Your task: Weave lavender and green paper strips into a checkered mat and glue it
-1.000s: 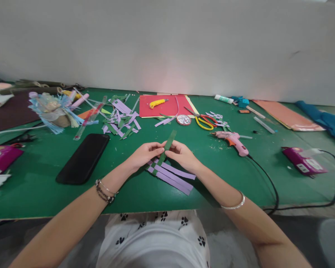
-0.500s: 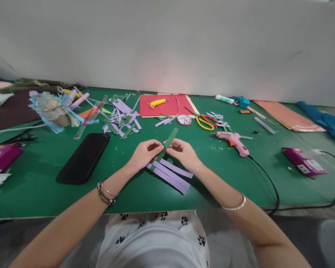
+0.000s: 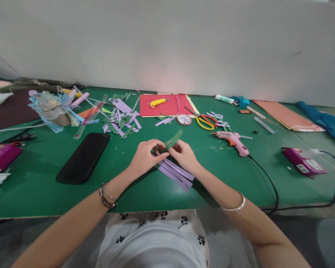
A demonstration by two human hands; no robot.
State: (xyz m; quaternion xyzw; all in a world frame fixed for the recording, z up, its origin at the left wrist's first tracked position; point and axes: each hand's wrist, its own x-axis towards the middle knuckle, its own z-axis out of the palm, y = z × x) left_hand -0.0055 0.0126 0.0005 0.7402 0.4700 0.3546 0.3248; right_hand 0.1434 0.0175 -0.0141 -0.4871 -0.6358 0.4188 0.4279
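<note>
A green paper strip (image 3: pixel 174 140) sticks up between my two hands, over several purple paper strips (image 3: pixel 175 174) that fan out toward me. My left hand (image 3: pixel 148 153) is closed at the strips' far left end, its thumb and fingertips pinching near the base of the green strip. Thumb and fingers of my right hand (image 3: pixel 184 153) are pinched on the green strip too. The purple strips lie partly under my hands, so where they cross the green one is mostly hidden.
Left of my hands lies a black phone (image 3: pixel 84 158); behind it is a pile of paper strips (image 3: pixel 123 117). Yellow-handled scissors (image 3: pixel 203 121), a red sheet (image 3: pixel 147 111) with a yellow cutter (image 3: pixel 158 103), and a pink glue gun (image 3: pixel 234 142) with its cord are beyond and to the right.
The green strip has tilted and shifted slightly right. My left hand has moved over the strips' crossing, and the purple strips have drawn closer together.
</note>
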